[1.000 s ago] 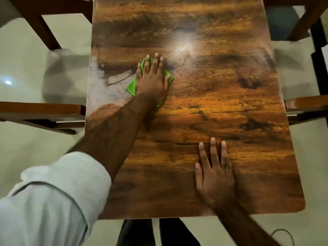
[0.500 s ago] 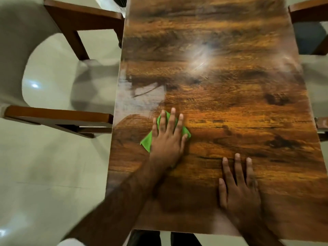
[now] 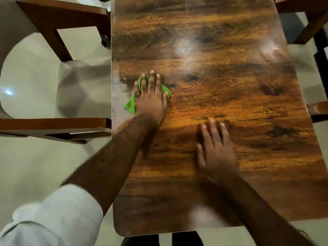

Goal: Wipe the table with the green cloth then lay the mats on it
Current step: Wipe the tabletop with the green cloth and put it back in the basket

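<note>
A glossy brown wood-grain table (image 3: 230, 107) fills the view. My left hand (image 3: 150, 98) lies flat with straight fingers on the green cloth (image 3: 130, 104), pressing it against the table near the left edge. Most of the cloth is hidden under the hand; green corners stick out at the left and right. My right hand (image 3: 215, 150) rests flat on the bare table top, nearer to me and to the right, fingers straight and together. No mats are in view.
Wooden chair arms (image 3: 53, 124) and a chair frame (image 3: 58, 22) stand close to the table's left side. More chair parts (image 3: 317, 110) sit at the right edge. Pale tiled floor (image 3: 35, 166) surrounds the table.
My left hand slid the cloth toward me and has now moved it away again, closer to the table's left edge. My right hand stays flat on the table. The camera view shifted.
</note>
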A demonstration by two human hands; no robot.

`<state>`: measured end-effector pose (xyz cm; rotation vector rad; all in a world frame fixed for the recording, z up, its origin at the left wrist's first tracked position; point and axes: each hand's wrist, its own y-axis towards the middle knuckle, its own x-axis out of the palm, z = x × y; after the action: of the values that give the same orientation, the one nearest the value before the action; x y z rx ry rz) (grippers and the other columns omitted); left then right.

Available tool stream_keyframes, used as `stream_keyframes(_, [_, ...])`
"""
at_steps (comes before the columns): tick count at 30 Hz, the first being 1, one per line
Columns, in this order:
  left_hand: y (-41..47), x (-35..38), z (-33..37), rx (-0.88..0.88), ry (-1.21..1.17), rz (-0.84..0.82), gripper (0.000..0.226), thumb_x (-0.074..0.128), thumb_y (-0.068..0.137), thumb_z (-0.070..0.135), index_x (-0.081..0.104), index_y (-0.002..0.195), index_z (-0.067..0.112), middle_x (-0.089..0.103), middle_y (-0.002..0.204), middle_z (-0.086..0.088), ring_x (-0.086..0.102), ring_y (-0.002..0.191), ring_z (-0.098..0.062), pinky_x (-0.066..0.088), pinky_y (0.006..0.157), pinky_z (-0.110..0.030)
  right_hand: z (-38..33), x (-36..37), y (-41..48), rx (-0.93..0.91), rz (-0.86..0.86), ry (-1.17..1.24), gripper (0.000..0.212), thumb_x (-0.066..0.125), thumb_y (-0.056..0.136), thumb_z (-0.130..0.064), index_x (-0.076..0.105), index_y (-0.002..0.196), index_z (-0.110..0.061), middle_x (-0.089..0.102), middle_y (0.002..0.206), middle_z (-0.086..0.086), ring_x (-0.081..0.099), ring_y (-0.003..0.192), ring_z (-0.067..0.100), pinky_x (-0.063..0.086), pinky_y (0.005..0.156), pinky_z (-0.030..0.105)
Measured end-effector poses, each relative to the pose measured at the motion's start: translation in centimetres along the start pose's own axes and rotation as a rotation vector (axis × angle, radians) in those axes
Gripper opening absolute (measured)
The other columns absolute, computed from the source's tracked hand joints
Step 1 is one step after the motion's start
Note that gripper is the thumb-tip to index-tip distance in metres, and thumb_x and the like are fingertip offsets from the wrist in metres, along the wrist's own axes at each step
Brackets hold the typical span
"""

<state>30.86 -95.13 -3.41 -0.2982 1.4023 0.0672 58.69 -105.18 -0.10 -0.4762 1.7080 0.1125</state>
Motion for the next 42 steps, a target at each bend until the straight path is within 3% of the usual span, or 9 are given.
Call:
stream_keyframes(4, [-8.3, 0.7, 0.6, 0.019, 0.001, -0.024, 0.074, 0.019, 0.114, 0.053, 0.008, 0.177, 0.016, -0.001, 0.185, -0.010, -0.006, 0.171, -0.034, 0.005, 0.136, -0.059, -5.5, 0.3, 10.0, -0.015, 0.006, 0.012, 0.069, 0.037, 0.113, -0.042, 0.023, 0.175, -0.015, 0.011, 0.185, 0.010, 0.006, 0.171, 0.036, 0.024, 0.135, 0.056])
stream_keyframes(8, [-14.1, 1.2, -1.8, 0.106, 0.016, -0.080, 0.073, 0.022, 0.115, 0.055, 0.005, 0.177, 0.019, -0.008, 0.185, -0.007, -0.013, 0.170, -0.032, 0.003, 0.136, -0.060, -6.3, 1.7, 11.4, 0.026, 0.028, -0.019, 0.071, 0.030, 0.114, -0.046, 0.019, 0.176, -0.014, 0.009, 0.186, 0.009, 0.003, 0.172, 0.034, 0.021, 0.135, 0.054])
stream_keyframes(11, [-10.5, 0.4, -3.7, 0.131, 0.012, -0.053, 0.073, 0.021, 0.115, 0.056, 0.006, 0.177, 0.021, -0.006, 0.185, -0.006, -0.010, 0.170, -0.033, 0.004, 0.136, -0.060, -6.5, 2.1, 11.2, 0.009, 0.054, -0.035, 0.072, 0.029, 0.113, -0.046, 0.020, 0.176, -0.012, 0.010, 0.185, 0.011, 0.002, 0.172, 0.035, 0.018, 0.137, 0.054])
stream_keyframes(18, [7.7, -3.5, -11.1, 0.035, -0.041, -0.021, 0.075, 0.018, 0.113, 0.060, 0.007, 0.177, 0.022, 0.000, 0.185, -0.005, -0.005, 0.170, -0.034, 0.005, 0.135, -0.062, -6.2, 2.4, 11.2, -0.017, 0.101, -0.090, 0.072, 0.028, 0.112, -0.045, 0.025, 0.175, -0.009, 0.015, 0.184, 0.015, 0.005, 0.171, 0.037, 0.015, 0.138, 0.052])
stream_keyframes(21, [9.3, -3.7, -11.6, -0.026, -0.046, -0.012, 0.077, 0.018, 0.113, 0.058, 0.005, 0.177, 0.017, 0.000, 0.185, -0.008, -0.005, 0.170, -0.035, 0.004, 0.136, -0.062, -6.3, 2.5, 11.2, -0.013, 0.120, -0.103, 0.072, 0.029, 0.112, -0.044, 0.025, 0.174, -0.009, 0.016, 0.184, 0.015, 0.005, 0.171, 0.038, 0.015, 0.138, 0.052])
stream_keyframes(25, [-0.1, -1.5, -7.7, -0.092, -0.014, 0.024, 0.079, 0.019, 0.113, 0.054, 0.008, 0.175, 0.008, 0.000, 0.184, -0.017, 0.000, 0.170, -0.040, 0.008, 0.135, -0.064, -6.6, 2.3, 11.3, -0.006, 0.128, -0.101, 0.071, 0.030, 0.111, -0.043, 0.028, 0.173, -0.008, 0.018, 0.183, 0.017, 0.007, 0.171, 0.039, 0.015, 0.138, 0.053])
stream_keyframes(29, [-13.0, 0.4, -4.7, -0.057, -0.044, -0.014, 0.078, 0.025, 0.115, 0.053, 0.008, 0.176, 0.007, -0.007, 0.184, -0.018, -0.009, 0.170, -0.038, 0.007, 0.135, -0.062, -6.8, 2.3, 11.5, 0.001, 0.122, -0.108, 0.072, 0.030, 0.111, -0.042, 0.028, 0.173, -0.006, 0.018, 0.183, 0.018, 0.007, 0.171, 0.040, 0.016, 0.137, 0.055])
stream_keyframes(31, [-15.1, 1.0, -5.0, -0.075, -0.037, -0.049, 0.079, 0.025, 0.115, 0.054, 0.007, 0.175, 0.007, -0.009, 0.183, -0.018, -0.012, 0.170, -0.038, 0.007, 0.135, -0.062, -6.8, 2.4, 11.5, 0.003, 0.116, -0.115, 0.072, 0.030, 0.110, -0.043, 0.027, 0.173, -0.007, 0.017, 0.183, 0.017, 0.006, 0.171, 0.039, 0.017, 0.137, 0.055])
stream_keyframes(42, [10.2, -3.7, -13.2, -0.129, -0.145, 0.001, 0.080, 0.016, 0.113, 0.057, 0.004, 0.175, 0.006, -0.002, 0.184, -0.016, -0.004, 0.169, -0.041, 0.015, 0.135, -0.062, -6.5, 2.7, 11.5, -0.006, 0.144, -0.098, 0.071, 0.029, 0.112, -0.044, 0.026, 0.174, -0.009, 0.016, 0.184, 0.016, 0.004, 0.171, 0.037, 0.011, 0.137, 0.051])
